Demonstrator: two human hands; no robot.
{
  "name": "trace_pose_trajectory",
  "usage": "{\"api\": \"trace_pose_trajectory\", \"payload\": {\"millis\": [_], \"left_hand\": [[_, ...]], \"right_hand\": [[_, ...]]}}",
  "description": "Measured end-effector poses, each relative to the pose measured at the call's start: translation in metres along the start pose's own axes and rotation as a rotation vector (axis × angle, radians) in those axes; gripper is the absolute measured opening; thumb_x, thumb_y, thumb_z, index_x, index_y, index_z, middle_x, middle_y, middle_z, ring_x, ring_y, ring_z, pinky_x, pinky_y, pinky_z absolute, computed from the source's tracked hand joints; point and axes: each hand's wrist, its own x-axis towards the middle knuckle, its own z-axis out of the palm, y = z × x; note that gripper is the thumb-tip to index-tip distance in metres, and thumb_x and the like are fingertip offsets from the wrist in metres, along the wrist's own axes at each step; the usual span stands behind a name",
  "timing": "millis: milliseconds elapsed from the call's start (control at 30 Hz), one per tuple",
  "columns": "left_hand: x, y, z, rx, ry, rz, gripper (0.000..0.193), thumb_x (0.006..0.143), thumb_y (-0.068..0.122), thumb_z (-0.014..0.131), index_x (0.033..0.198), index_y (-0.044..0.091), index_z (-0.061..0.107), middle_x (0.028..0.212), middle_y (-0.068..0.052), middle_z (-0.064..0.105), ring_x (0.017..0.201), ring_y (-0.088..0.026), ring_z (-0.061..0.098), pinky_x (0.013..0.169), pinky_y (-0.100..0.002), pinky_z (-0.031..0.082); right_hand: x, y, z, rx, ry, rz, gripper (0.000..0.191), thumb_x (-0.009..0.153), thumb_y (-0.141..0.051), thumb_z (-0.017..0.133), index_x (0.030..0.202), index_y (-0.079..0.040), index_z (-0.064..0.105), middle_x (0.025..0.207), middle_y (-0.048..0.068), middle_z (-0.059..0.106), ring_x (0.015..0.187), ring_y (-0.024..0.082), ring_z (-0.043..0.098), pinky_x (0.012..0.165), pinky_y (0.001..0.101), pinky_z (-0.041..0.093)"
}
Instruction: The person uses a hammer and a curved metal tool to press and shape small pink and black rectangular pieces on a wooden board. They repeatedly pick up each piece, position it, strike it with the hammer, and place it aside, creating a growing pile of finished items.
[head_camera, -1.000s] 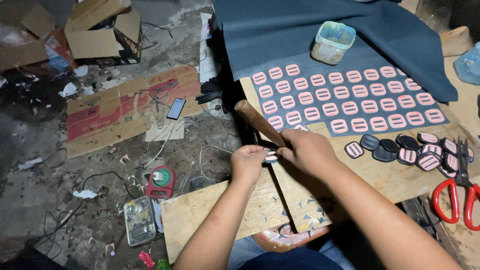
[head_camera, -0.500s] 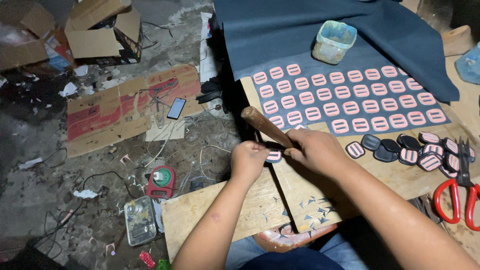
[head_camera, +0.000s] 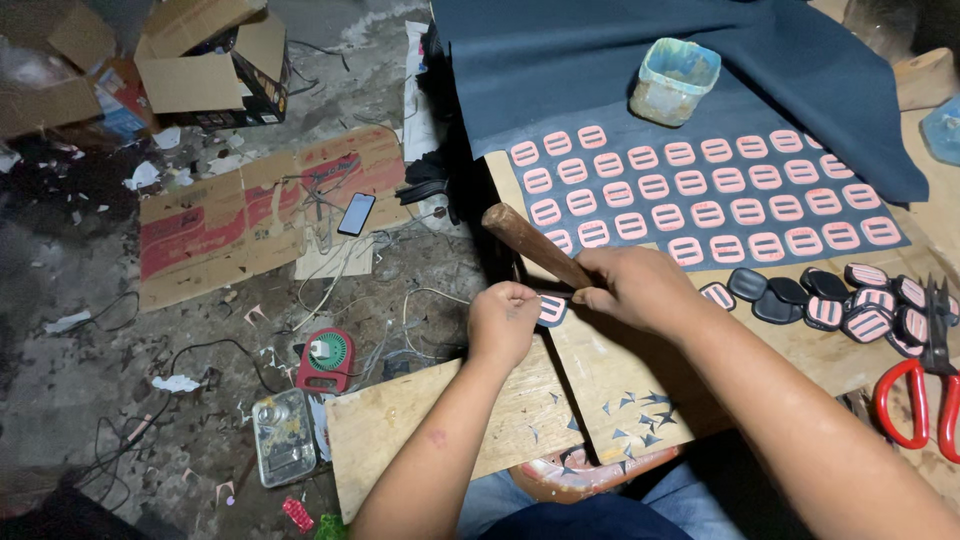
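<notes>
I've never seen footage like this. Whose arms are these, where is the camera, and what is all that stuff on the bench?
There is no machine here: these are a person's two bare arms, filmed by a camera worn on the head and looking down, so you see roughly what the person sees.

The right hand grips a wooden handle; what tool is on its end is hidden under the hand. The left hand is closed around a small dark patch with pink stripes at the edge of the wooden board.

Further back lies a dark cloth carrying rows of pink striped shapes and a plastic tub. To the right sit a pile of cut-out patches and red-handled scissors. Small dark offcuts litter the board. On the floor are cardboard, a phone and cables.
</notes>
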Motion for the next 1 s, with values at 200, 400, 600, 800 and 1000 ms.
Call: {"api": "trace_pose_trajectory", "payload": {"millis": [200,400,600,800,1000], "left_hand": [[0.002,0.003,-0.003,0.156,-0.019,0.087,0.014,0.082,0.014,0.075,0.087,0.001,0.073,0.079,-0.015,0.076,0.071,-0.022,0.073,0.067,-0.034,0.056],[-0.005,0.001,-0.001,0.242,0.069,0.373,0.012,0.087,0.011,0.069,0.087,0.000,0.074,0.083,-0.021,0.074,0.076,-0.030,0.073,0.068,-0.038,0.057],[0.000,-0.001,-0.005,0.094,-0.084,-0.005,0.016,0.082,0.013,0.076,0.089,-0.001,0.073,0.078,-0.012,0.076,0.070,-0.019,0.072,0.067,-0.033,0.056],[0.000,-0.007,-0.001,0.020,-0.061,0.097,0.015,0.084,0.012,0.073,0.092,0.000,0.073,0.080,-0.008,0.076,0.071,-0.013,0.071,0.068,-0.029,0.057],[0.002,-0.007,-0.003,-0.031,-0.023,0.001,0.020,0.081,0.014,0.079,0.093,0.000,0.071,0.084,-0.008,0.076,0.074,-0.013,0.071,0.069,-0.029,0.056]], "right_hand": [[0.004,0.002,0.004,-0.005,0.068,-0.099,0.029,0.078,-0.032,0.080,0.098,-0.014,0.070,0.083,0.010,0.072,0.081,0.035,0.069,0.067,0.0457,0.051],[0.000,0.012,0.008,0.042,0.069,-0.146,0.030,0.077,-0.030,0.080,0.099,-0.014,0.070,0.085,0.011,0.072,0.081,0.036,0.068,0.067,0.0455,0.051],[-0.001,0.015,0.012,0.041,0.074,-0.112,0.029,0.078,-0.030,0.080,0.100,-0.014,0.070,0.086,0.011,0.072,0.082,0.035,0.069,0.068,0.0446,0.052],[0.001,0.020,0.015,0.093,0.060,-0.083,0.032,0.077,-0.031,0.081,0.102,-0.014,0.070,0.087,0.012,0.074,0.082,0.035,0.070,0.068,0.0435,0.053],[-0.004,0.027,0.015,0.136,0.037,-0.050,0.036,0.077,-0.033,0.082,0.103,-0.011,0.068,0.085,0.015,0.072,0.080,0.035,0.070,0.068,0.0429,0.053]]}}
